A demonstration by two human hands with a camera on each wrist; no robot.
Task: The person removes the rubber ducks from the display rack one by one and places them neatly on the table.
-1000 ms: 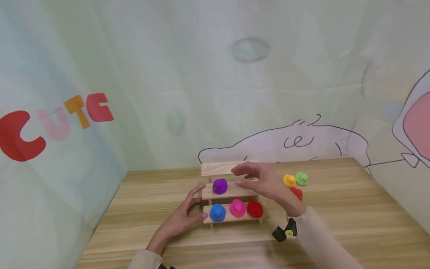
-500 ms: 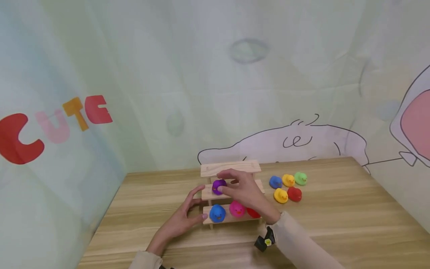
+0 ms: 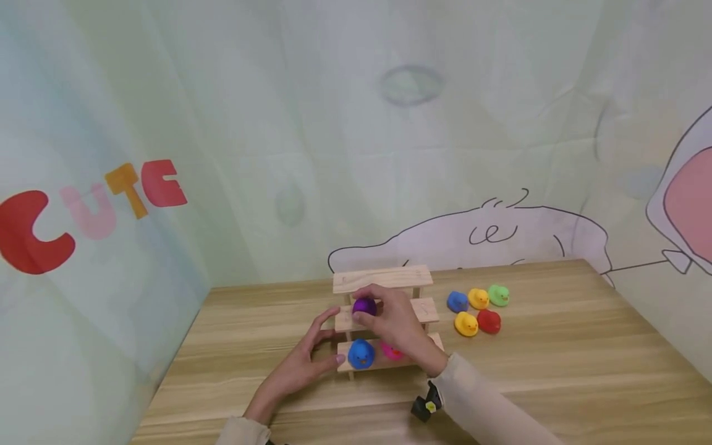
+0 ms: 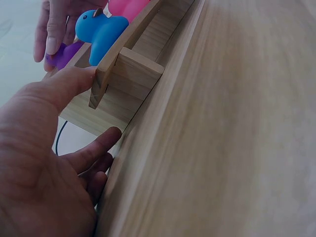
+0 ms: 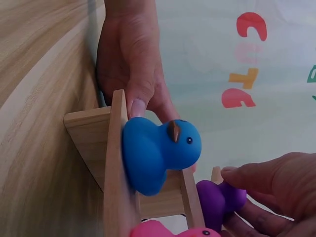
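A small three-tier wooden stand (image 3: 384, 279) stands on the table. My right hand (image 3: 396, 320) pinches a purple rubber duck (image 5: 213, 200) between thumb and fingers at the left end of the middle shelf. My left hand (image 3: 303, 361) holds the stand's left side. Its thumb presses the end of the bottom shelf in the left wrist view, other fingers reaching along the side. On the bottom shelf sit a blue duck (image 3: 361, 354) at the left and a pink duck (image 3: 392, 351), partly covered by my right hand. The shelf's right part is largely hidden behind that hand.
Right of the stand, several loose ducks lie on the wooden table (image 3: 556, 352): a blue one (image 3: 457, 301), yellow ones (image 3: 466, 324), a green one (image 3: 499, 295) and a red one (image 3: 489, 321). A printed cloth (image 3: 267, 154) hangs behind.
My right hand has moved left and down from above the middle shelf onto the purple duck and now pinches it. It now hides the red duck on the bottom shelf. My left hand stays put.
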